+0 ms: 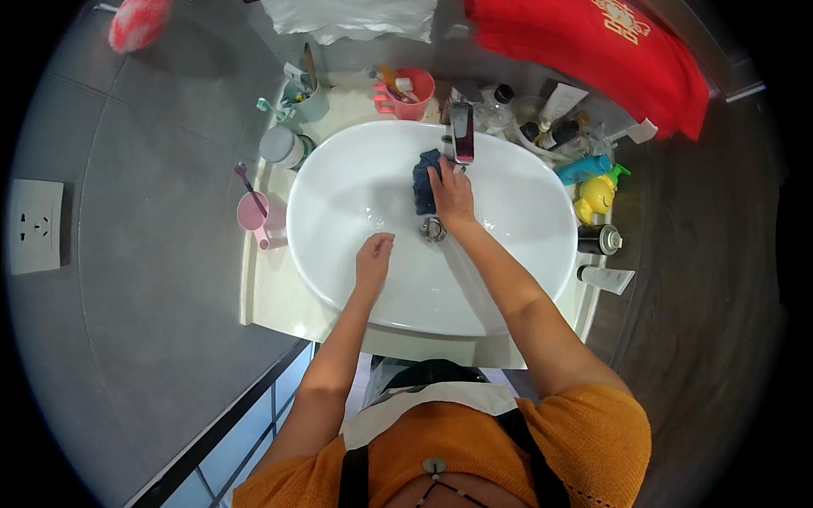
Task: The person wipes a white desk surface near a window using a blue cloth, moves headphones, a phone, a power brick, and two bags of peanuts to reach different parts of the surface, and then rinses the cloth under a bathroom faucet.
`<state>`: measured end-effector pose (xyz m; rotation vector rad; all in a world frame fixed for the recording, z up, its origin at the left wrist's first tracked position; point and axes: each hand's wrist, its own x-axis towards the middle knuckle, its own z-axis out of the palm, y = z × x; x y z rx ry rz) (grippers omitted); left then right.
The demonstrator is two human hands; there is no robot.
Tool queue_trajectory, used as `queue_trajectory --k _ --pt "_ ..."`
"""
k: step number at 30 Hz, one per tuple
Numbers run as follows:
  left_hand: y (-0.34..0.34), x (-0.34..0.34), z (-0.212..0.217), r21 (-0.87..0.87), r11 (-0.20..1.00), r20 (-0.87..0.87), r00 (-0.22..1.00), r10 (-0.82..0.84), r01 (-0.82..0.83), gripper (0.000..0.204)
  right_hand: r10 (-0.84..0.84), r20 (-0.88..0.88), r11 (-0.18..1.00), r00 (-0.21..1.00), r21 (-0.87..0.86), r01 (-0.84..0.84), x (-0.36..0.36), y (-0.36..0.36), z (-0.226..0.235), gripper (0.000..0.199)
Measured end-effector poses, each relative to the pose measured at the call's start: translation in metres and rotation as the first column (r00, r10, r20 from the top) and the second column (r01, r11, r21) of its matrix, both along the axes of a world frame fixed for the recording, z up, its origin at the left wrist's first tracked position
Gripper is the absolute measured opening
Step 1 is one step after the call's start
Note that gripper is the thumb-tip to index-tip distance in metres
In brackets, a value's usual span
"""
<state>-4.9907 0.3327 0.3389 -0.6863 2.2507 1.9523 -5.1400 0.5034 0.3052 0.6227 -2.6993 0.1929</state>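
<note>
A white oval basin fills the middle of the countertop. My right hand reaches across it, fingers closed on a dark blue cloth. The cloth is bunched against the inner wall at the far side, just left of the chrome faucet. Below the cloth lies the round metal drain. Over the near left part of the basin is my left hand, its fingers curled together with nothing visible in them.
A red cup and a green cup of toothbrushes stand behind the basin. At left are a lidded jar and a pink cup. Along the right sit a yellow pump bottle, a black can and a white tube.
</note>
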Motion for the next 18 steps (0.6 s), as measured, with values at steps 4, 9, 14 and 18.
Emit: queue_trajectory --k 4,9,14,18 --pt "-0.005 0.001 -0.008 0.102 0.993 -0.011 0.998 0.056 -0.055 0.017 -0.039 0.153 0.999 0.987 -0.005 0.04 -0.01 -0.034 0.026 0.039" --pt "-0.012 0.002 -0.013 0.13 0.991 -0.018 0.999 0.036 -0.034 0.017 -0.126 0.204 0.991 0.971 -0.026 0.134 -0.003 -0.056 0.029 0.04" --pt "-0.011 0.002 -0.012 0.137 0.99 -0.01 1.0 0.021 -0.02 0.017 -0.148 0.419 0.98 0.896 -0.057 0.189 0.029 -0.052 0.012 0.059" --pt "-0.01 0.004 -0.021 0.116 0.993 -0.012 0.999 0.032 -0.03 0.018 -0.15 0.293 0.985 0.944 -0.035 0.167 0.02 -0.049 -0.001 0.063"
